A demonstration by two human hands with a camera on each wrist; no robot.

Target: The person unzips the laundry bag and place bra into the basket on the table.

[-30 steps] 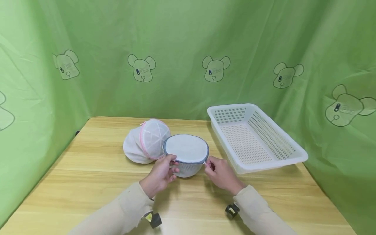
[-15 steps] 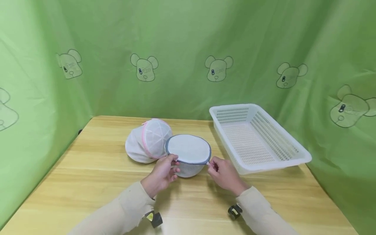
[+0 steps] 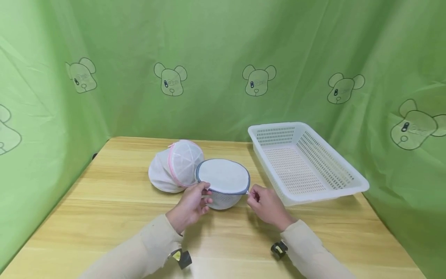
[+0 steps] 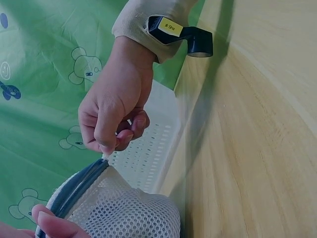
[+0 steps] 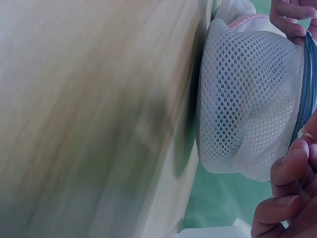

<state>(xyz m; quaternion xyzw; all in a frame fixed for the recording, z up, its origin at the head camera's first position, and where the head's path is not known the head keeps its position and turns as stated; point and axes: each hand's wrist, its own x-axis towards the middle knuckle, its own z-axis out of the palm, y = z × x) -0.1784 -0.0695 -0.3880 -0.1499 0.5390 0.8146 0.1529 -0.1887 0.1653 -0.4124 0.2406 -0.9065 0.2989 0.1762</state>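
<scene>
A round white mesh laundry bag (image 3: 223, 176) with a grey-blue zip round its flat top stands on the wooden table. My left hand (image 3: 191, 204) pinches the near left of its rim, thumb on top. At the near right corner, my right hand (image 3: 266, 206) pinches the small white zipper pull (image 4: 105, 156) between thumb and curled forefinger. In the right wrist view the mesh side (image 5: 237, 94) bulges and creases below the zip. Just left of this bag lies a second white laundry bag (image 3: 186, 164) with a pink zip.
A white perforated plastic basket (image 3: 273, 176) stands on the right of the table (image 3: 230, 248), close beyond my right hand. Green curtains (image 3: 212, 112) with bear prints hang behind and at both sides.
The head view shifts slightly at first. Both hands keep their holds on the bag's rim and zipper pull, with hardly any movement.
</scene>
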